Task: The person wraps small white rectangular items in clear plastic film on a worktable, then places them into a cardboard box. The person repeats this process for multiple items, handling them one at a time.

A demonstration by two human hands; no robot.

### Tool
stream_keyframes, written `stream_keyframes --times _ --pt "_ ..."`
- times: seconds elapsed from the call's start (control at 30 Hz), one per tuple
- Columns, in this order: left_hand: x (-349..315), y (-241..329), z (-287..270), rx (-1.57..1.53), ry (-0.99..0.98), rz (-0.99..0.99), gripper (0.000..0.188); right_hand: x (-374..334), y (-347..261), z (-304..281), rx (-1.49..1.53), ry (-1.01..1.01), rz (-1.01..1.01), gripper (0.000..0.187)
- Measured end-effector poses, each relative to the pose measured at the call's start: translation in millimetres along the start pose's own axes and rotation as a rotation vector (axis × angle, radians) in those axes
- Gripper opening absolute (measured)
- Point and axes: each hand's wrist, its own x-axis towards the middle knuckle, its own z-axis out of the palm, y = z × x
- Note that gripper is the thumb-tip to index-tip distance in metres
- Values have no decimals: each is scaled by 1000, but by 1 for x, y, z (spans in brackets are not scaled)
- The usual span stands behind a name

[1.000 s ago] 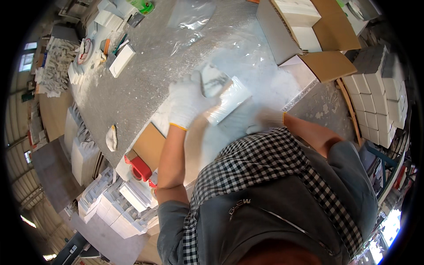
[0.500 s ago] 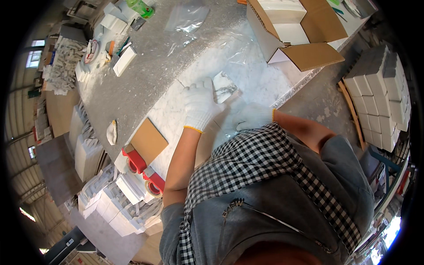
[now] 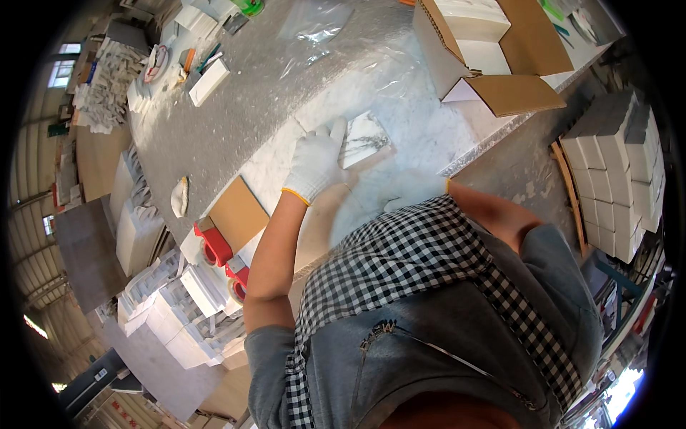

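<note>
My left hand (image 3: 316, 159), in a white knit glove with a yellow cuff, lies against the left edge of a small white marble tile (image 3: 366, 140) with grey veins. Its fingers are stretched out along that edge, with the thumb apart. The tile lies flat on the pale marble worktop (image 3: 443, 136). Close to my apron, my right hand (image 3: 414, 189), also gloved, is smeared by motion. Its fingers blur into the pale surface, so whether it holds anything is unclear.
An open cardboard box (image 3: 518, 93) with white pieces stands at the far right. Clear plastic bags (image 3: 314, 25) lie at the back. To the left are a cardboard sheet (image 3: 239, 214), red tape dispensers (image 3: 213, 243) and a loose glove (image 3: 179, 198). Stacked white blocks (image 3: 607, 175) stand on the right.
The view has shifted slightly. My left hand has drawn back leftward, showing more of the tile. My right hand stays near the apron, blurred in both frames.
</note>
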Motion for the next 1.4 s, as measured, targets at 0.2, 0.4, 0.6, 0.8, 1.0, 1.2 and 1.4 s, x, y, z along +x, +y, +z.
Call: stream_keyframes --times 0.2,0.4,0.6,0.8,1.0,1.2,1.4 --pt "-10 -4 11 -142 198 43 108 -5 -16 -8 118 -1 28 26" --pt "-39 -57 16 -487 331 31 77 -16 -46 -40 121 107 -116 19" --pt "-79 -47 35 -264 288 -17 74 -7 -121 -114 229 233 31 18" --pt "-75 -12 37 -477 539 -71 67 32 -111 -134 361 557 114 25" --pt "-33 -23 26 -1124 705 -309 32 82 -70 -149 341 760 185 27" --pt "5 -53 33 -1344 573 -526 30 127 18 -141 190 837 157 30" --pt "18 -71 45 -1262 422 -597 25 136 61 -125 377 592 371 26"
